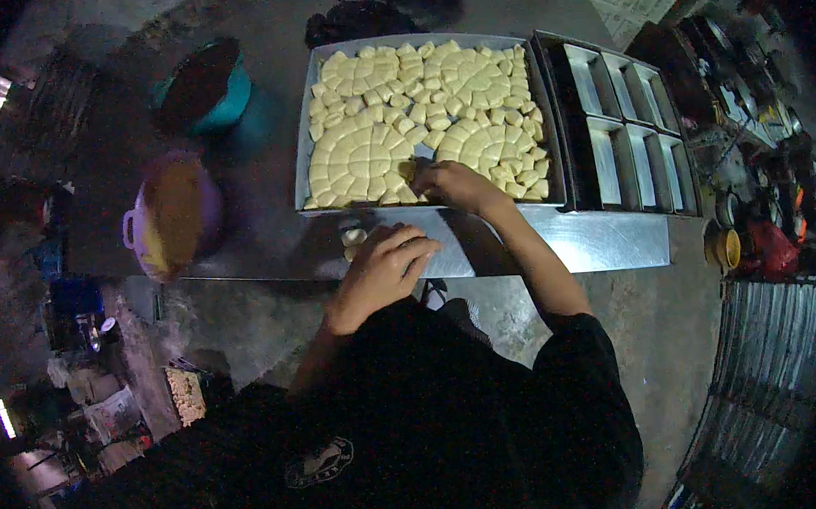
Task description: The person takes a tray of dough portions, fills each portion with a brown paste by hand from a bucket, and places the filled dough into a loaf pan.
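A large metal tray (303,158) on the table holds many pale yellow dough pieces (354,159), some set in round fan-like patterns, others loose between them. My right hand (460,186) reaches over the tray's near edge. Its fingers are bent together and point down at a bare patch among the pieces; whatever they pinch is hidden. Lower and to the left, my left hand (389,259) is over the table's front edge with its fingers curled together. A few small dough lumps (355,236) lie on the metal right beside it, and its palm is out of sight.
A dark tray with several rectangular loaf tins (607,160) adjoins the dough tray on the right. To the left stand a purple tub (152,225) with a handle and a teal bucket (236,101). Dark cloth or bags (359,21) lie behind; stacked metal sheets (764,343) are at right.
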### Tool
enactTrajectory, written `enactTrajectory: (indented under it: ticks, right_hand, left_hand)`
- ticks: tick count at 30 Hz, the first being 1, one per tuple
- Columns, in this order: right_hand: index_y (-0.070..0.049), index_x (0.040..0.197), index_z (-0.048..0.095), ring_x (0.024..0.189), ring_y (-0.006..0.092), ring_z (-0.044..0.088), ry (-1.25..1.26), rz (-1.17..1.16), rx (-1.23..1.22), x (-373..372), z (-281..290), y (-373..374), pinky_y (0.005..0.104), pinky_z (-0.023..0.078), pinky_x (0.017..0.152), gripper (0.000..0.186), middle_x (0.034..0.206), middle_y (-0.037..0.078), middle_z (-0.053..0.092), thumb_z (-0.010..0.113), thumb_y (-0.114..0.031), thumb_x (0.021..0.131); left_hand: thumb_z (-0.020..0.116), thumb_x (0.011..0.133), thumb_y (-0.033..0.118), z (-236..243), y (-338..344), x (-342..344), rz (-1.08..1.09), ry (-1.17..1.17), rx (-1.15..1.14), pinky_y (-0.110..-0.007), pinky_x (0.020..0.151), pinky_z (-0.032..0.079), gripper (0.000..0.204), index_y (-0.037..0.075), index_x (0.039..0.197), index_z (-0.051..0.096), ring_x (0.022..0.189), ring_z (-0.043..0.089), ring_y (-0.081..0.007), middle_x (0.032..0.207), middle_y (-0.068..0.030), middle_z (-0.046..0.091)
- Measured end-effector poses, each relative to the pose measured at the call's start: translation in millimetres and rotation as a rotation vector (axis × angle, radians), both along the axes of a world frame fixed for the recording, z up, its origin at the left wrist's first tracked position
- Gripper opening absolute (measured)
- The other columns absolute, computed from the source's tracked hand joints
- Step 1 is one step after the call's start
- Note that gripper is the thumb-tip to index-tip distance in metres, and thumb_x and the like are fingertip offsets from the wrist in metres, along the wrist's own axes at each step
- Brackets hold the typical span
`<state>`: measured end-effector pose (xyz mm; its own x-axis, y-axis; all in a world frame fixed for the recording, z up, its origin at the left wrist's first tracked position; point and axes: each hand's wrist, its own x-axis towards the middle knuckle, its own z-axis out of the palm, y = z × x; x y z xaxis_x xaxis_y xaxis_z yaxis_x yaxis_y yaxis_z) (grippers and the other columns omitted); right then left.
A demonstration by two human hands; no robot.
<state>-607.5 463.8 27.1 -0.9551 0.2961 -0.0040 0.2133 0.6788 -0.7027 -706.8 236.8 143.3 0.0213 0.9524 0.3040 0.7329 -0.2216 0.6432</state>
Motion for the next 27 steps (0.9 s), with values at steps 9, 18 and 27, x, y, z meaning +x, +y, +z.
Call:
enactTrajectory:
  ticks: [9,18,27]
  right_hand:
    - [0.000,0.110,0.063,0.095,0.0126,0.061,0.731,-0.268,-0.865,48,156,-78,0.0290,0.049,0.086,0.032,0.099,0.004,0.066,0.076,0.001,0.081]
    - [-0.001,0.104,0.072,0.092,0.0148,0.065,0.748,-0.480,-0.814,5,189,-123,0.0283,0.050,0.087,0.024,0.106,0.010,0.070,0.076,-0.001,0.081]
    - [0.000,0.129,0.050,0.100,0.0158,0.064,0.665,-0.152,-1.195,-61,201,-193,0.0286,0.052,0.087,0.056,0.114,0.011,0.065,0.073,0.006,0.079]
  left_hand:
    - [0.058,0.097,0.008,57,-4,26,0.532,-0.670,0.046,-0.028,0.087,0.050,0.020,-0.001,0.113,0.065,0.104,0.061,-0.0139,0.108,-0.0073,0.067]
    - [0.062,0.095,0.008,79,-7,18,0.449,-0.971,0.229,-0.029,0.080,0.051,0.031,-0.005,0.122,0.055,0.089,0.062,-0.0156,0.102,-0.0125,0.062]
    - [0.052,0.095,0.056,65,-27,-73,0.002,-0.192,1.018,-0.041,0.077,0.054,0.053,0.004,0.096,0.067,0.083,0.066,-0.0267,0.093,-0.0092,0.066]
